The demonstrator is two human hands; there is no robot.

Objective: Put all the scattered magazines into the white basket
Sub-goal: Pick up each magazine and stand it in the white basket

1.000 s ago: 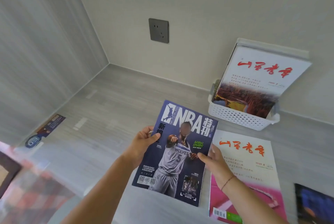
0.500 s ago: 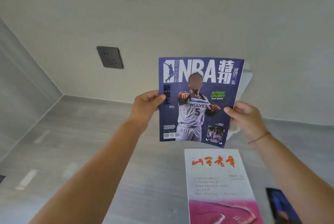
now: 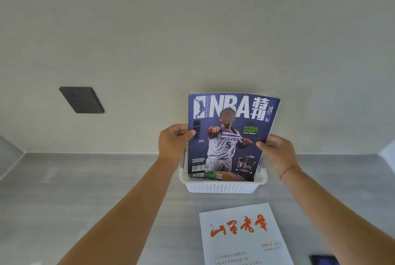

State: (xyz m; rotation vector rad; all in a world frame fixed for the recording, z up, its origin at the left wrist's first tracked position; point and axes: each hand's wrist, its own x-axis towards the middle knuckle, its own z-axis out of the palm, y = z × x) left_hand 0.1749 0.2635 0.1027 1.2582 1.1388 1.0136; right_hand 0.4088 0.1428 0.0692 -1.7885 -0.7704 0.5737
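1. The NBA magazine [image 3: 230,136], blue-covered with a basketball player in a Wolves number 5 jersey, stands upright with its cover facing the camera and its lower edge dipped into the opening of the white basket [image 3: 222,186].
2. The left hand [image 3: 173,143] grasps the magazine's left edge, thumb on the cover and fingers curled behind it.
3. The right hand [image 3: 277,151] grasps the right edge in the same way, thumb in front; a thin red string [image 3: 288,171] circles that wrist.
4. Below the magazine's bottom edge, inside the basket, shows a strip of another magazine [image 3: 211,175] with a barcode and a green patch. Whether the NBA magazine reaches the basket floor cannot be told.
5. The basket, with perforated walls, sits on the grey table [image 3: 85,190] against the pale wall [image 3: 192,29].
6. A white magazine [image 3: 241,237] with red brush-style characters lies flat on the table, near the basket on the camera side and apart from it.
7. A dark object [image 3: 323,260] shows at the bottom edge, right of the white magazine; it is too cut off to identify.
8. A dark grey wall socket [image 3: 82,100] is mounted on the wall, well to the left of the basket.
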